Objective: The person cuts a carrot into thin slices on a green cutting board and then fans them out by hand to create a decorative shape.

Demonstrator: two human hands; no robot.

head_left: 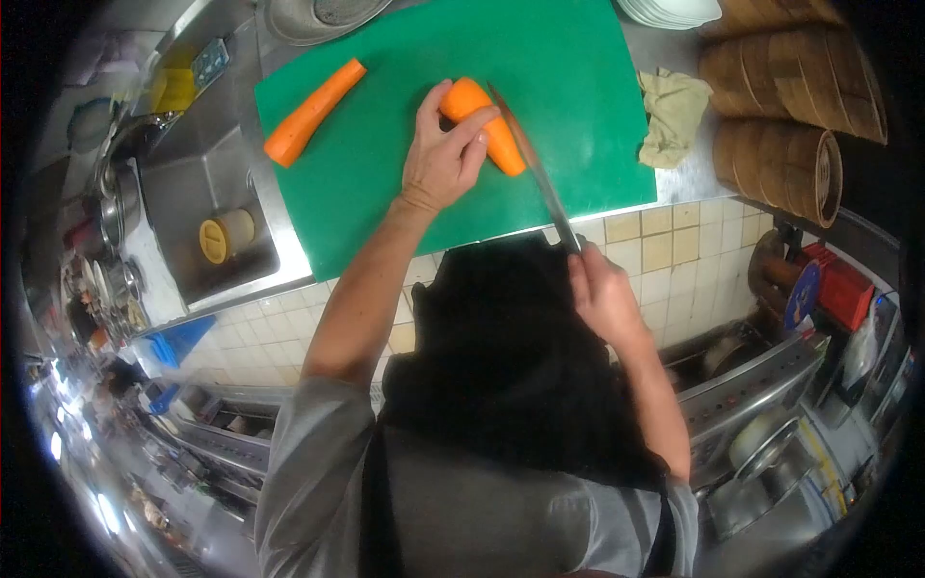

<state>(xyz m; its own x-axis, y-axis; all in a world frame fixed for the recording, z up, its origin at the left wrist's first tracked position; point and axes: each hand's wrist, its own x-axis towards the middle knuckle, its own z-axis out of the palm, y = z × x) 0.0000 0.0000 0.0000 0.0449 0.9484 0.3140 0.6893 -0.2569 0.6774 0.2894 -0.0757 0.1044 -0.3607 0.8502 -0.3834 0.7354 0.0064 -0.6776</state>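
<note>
On the green cutting board [568, 58] lies a peeled carrot [503, 144], slanting toward me. My left hand [445, 154] grips it, thumb and fingers on either side of its thick part. My right hand [607, 294] is closed round the handle of a long kitchen knife [541, 178]. The blade runs up along the right side of the carrot, its tip near the thick end. A second orange carrot [313, 113] rests at the board's left, apart from both hands.
Left of the board is a steel sink [207, 173] holding a yellow-lidded container [226, 236]. A cloth [673, 118] lies by the board's right edge, with bamboo steamers [776, 169] beyond. White plates [672, 10] and a metal strainer [323, 14] stand at the back.
</note>
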